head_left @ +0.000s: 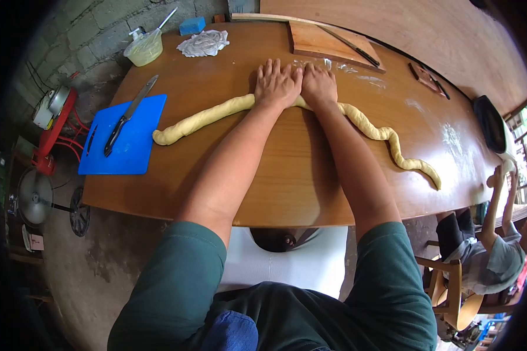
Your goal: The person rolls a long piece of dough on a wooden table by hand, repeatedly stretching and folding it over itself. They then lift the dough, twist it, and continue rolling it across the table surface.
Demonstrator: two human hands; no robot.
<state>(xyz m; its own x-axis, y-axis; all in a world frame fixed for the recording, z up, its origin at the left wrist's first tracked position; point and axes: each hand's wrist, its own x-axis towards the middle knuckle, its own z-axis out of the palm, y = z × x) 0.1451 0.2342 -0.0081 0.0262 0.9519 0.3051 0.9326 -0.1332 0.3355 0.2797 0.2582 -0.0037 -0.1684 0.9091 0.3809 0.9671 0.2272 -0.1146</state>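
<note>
A long rope of pale yellow dough (205, 119) lies across the brown wooden table (287, 175). Its left part is thick and nearly straight; its right part is thinner and wavy. My left hand (277, 85) rests on the middle of the rope, palm down with fingers stretched forward. Right beside it, my right hand (319, 86) also lies flat over the dough, the thumbs close together. Both hands hide the stretch of dough beneath them.
On the left, a blue cutting board (137, 146) carries a knife (129, 117). A bowl (146, 50), a crumpled cloth (204, 44) and a blue sponge (192, 26) stand at the back left. Behind my hands is a wooden board (328, 47) with a knife. Another person (492, 251) sits at right.
</note>
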